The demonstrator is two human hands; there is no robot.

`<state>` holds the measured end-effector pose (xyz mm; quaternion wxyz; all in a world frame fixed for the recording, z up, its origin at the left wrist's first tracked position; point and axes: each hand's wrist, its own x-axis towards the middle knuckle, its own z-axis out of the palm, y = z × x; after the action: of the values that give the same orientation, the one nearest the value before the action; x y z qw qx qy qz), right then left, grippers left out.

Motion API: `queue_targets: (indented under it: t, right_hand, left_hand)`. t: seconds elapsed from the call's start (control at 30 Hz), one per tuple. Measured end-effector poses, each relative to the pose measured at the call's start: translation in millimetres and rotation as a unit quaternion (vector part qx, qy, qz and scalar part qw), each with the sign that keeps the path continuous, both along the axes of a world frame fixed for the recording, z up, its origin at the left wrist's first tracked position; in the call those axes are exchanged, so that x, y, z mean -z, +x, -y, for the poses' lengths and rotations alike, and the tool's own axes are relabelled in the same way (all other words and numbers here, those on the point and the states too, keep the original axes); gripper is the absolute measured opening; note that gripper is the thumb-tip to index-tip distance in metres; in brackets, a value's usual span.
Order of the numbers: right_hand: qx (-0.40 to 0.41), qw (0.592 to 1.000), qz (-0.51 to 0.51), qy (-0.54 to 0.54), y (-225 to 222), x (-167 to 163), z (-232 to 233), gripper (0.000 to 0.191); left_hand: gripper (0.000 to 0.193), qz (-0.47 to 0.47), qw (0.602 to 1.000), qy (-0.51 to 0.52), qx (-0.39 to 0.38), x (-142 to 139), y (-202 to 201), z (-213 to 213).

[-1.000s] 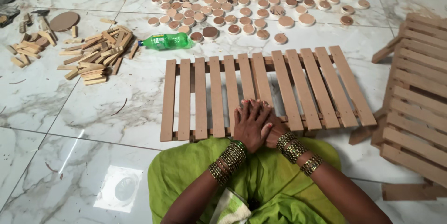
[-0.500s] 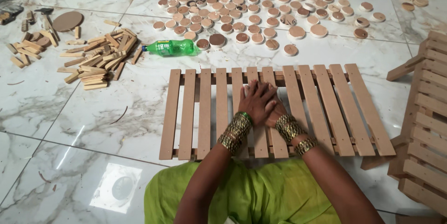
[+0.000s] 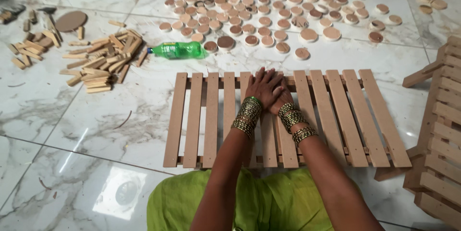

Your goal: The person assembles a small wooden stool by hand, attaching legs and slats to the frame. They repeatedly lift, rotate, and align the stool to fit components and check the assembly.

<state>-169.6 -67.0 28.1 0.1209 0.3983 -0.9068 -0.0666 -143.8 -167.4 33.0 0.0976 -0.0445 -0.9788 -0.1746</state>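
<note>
Two hands are down on the rack (image 3: 331, 116), one stacked over the other near its far rail! Left hand (image 3: 263, 86) lies on top, fingers spread flat and apart, pressing down on the middle slats; right hand (image 3: 282, 97) sits mostly hidden beneath it, so I cannot tell how its fingers lie, though nothing is clamped in either one. Both wrists carry stacks of green and gold bangles (image 3: 247, 116). That rack, a flat panel of pale wooden slats on cross rails, lies on the marble floor (image 3: 96, 130) right in front of the person's green garment (image 3: 269, 202). Just beyond its far edge, a green bottle (image 3: 178, 49) lies on its side. Further back, dozens of wooden discs (image 3: 269, 10) spread across the floor, well apart from the hands. Off to the left, a pile of short sticks (image 3: 103, 60) sits near a larger round board (image 3: 71, 20). On the right edge, more slatted racks (image 3: 444, 130) are stacked, just beside the one being pressed.
</note>
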Motion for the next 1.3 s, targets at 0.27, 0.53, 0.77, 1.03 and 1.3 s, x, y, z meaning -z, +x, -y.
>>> queue_targets:
  t: [0.27, 0.53, 0.77, 1.03, 1.3]
  right_hand:
    - [0.004, 0.999, 0.033, 0.042, 43, -9, -19, 0.088]
    - [-0.134, 0.987, -0.002, -0.085, 112, 23, -64, 0.085]
    - [-0.161, 0.980, 0.019, -0.113, 161, 30, -53, 0.091]
    - [-0.193, 0.978, -0.004, -0.082, 177, 3, -11, 0.087]
    - [-0.198, 0.975, 0.001, -0.097, 115, 14, 35, 0.086]
  left_hand:
    - [0.063, -0.016, 1.000, 0.026, 0.008, 1, 41, -15]
    - [0.064, -0.077, 0.990, 0.113, -0.046, 19, 132, -61]
    - [0.058, -0.159, 0.973, 0.150, -0.070, 34, 185, -47]
    - [0.063, -0.098, 0.992, 0.027, -0.081, 43, 189, -9]
    - [0.061, -0.024, 0.999, -0.011, -0.038, 35, 120, 48]
